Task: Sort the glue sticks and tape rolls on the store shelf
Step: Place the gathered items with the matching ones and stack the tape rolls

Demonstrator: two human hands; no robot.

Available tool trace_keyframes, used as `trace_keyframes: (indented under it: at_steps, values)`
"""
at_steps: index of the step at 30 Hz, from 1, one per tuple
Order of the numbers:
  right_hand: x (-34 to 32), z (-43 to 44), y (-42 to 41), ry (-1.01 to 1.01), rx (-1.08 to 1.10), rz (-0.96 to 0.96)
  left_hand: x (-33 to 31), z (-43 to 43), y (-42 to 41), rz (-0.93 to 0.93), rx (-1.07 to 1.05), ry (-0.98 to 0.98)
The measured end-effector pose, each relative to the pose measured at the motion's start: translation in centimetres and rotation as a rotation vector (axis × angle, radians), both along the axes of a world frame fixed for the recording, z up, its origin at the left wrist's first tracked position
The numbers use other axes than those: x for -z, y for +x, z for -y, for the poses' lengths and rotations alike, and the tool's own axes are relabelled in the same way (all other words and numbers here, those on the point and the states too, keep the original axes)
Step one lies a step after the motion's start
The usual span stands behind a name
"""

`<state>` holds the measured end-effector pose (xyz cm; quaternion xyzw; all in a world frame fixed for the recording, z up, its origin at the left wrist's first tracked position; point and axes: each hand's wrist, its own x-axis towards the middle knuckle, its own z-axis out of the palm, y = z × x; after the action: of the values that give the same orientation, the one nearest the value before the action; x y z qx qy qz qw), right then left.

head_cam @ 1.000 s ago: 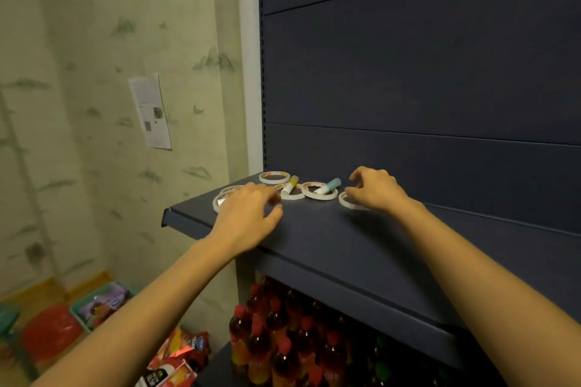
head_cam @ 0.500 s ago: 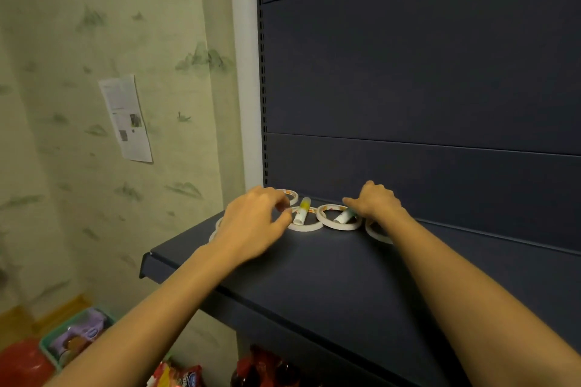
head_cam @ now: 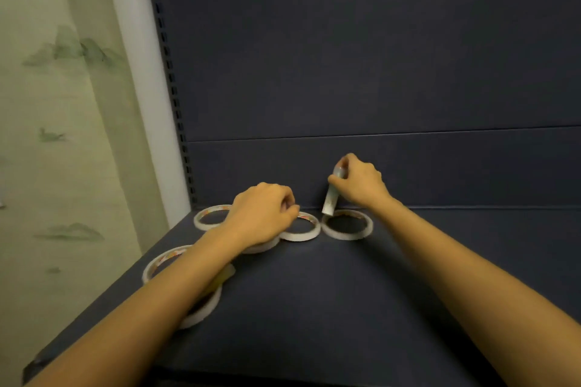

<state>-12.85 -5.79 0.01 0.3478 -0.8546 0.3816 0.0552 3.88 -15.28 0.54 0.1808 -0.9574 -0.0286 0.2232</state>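
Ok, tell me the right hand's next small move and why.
Probably lift the glue stick clear and set it on the bare shelf to the right. The right hand grips it tilted, its lower end at the rim of a tape roll, and the other rolls lie leftward.

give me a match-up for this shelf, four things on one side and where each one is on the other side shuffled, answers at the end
Things
1. glue stick
2. rightmost tape roll
3. back-left tape roll
4. frontmost tape roll

Places
a. partly hidden under the left forearm
b. gripped in the right hand, tilted
c. flat on the shelf, just beneath the glue stick's lower end
d. nearest the slotted upright post

Pairs: 1-b, 2-c, 3-d, 4-a
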Motion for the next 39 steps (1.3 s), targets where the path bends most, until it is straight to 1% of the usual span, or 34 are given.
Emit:
trace_keyframes:
  at_steps: [2,4,7,10,13,16,19,21,24,29,34,39]
  values:
    - [-0.4,-2.6,-0.1,-0.037,0.048,-0.02,0.3,-0.2,-2.6,0.05,0.038,0.025]
    - [-0.7,-5.3,0.1,-0.063,0.091,-0.025,0.7,-0.5,-5.3,0.118,0.055,0.011]
    - [-0.8,-9.2,0.7,-0.089,0.162,-0.04,1.2,-0.7,-9.0,0.274,0.039,-0.046]
    - [-0.5,-12.4,1.3,-0.084,0.219,-0.065,1.6,-1.1,-11.8,0.423,0.014,-0.058]
    - [-0.1,-15.1,1.8,-0.085,0.265,-0.094,2.2,-1.6,-13.4,0.484,-0.004,-0.135]
    - [0.3,-17.7,2.0,-0.082,0.316,-0.119,2.5,-2.0,-14.1,0.499,-0.014,-0.213]
    - [0.6,-20.6,1.8,-0.084,0.379,-0.135,2.0,-3.2,-14.7,0.535,-0.01,-0.213]
    - [0.8,-22.8,1.5,-0.096,0.417,-0.126,1.4,-4.9,-15.0,0.53,0.011,-0.207]
    - [1.1,-26.6,0.9,-0.118,0.471,-0.127,0.5,-8.3,-15.7,0.433,0.084,-0.157]
    - [1.5,-34.3,0.3,-0.125,0.493,-0.144,-0.1,-15.4,-17.1,0.309,0.257,0.081]
    - [1.8,-43.4,-0.5,-0.062,0.566,-0.209,0.3,-24.2,-17.9,0.247,0.354,0.19]
    - [2.0,-52.2,-1.6,-0.03,0.623,-0.216,0.7,-33.0,-18.8,0.18,0.428,0.307]
